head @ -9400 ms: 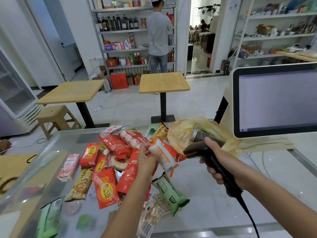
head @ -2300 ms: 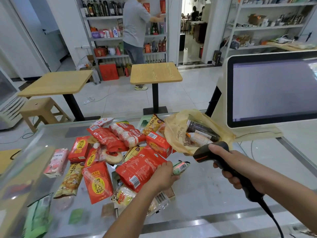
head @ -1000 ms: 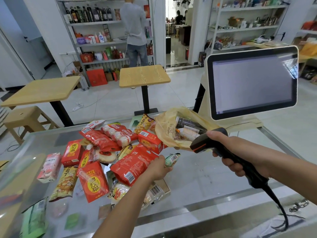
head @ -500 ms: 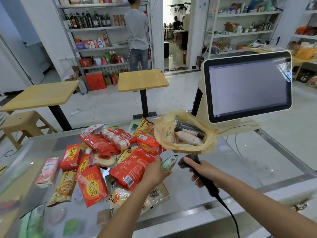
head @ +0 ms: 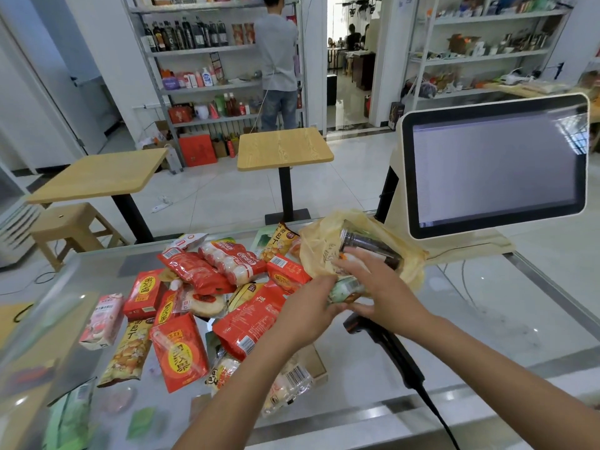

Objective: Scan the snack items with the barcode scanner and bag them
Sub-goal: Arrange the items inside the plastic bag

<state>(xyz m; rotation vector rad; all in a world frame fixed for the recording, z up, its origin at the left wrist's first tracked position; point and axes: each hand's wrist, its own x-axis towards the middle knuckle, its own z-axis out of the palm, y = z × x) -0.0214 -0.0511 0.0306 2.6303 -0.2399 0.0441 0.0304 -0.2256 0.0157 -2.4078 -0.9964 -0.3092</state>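
Note:
My left hand (head: 310,308) grips a small green snack packet (head: 344,289) right at the mouth of the yellow plastic bag (head: 319,251). My right hand (head: 383,287) is spread over that packet, its fingers lying on the bag's front rim and its thumb below the packet. The black barcode scanner (head: 386,347) lies on the glass counter under my right wrist, its cable trailing toward me. A dark can (head: 370,245) and other items sit inside the bag. Several red, yellow and pink snack packs (head: 227,306) are piled to the left of the bag.
A checkout screen (head: 496,167) stands at the right behind the bag. The glass counter (head: 487,313) has a metal front edge. Beyond it are two wooden tables (head: 282,147), a stool, stocked shelves and a person facing them.
My right hand has put the scanner down on the counter and moved up to the bag's mouth. My left hand has carried the green packet from the scanner to the bag.

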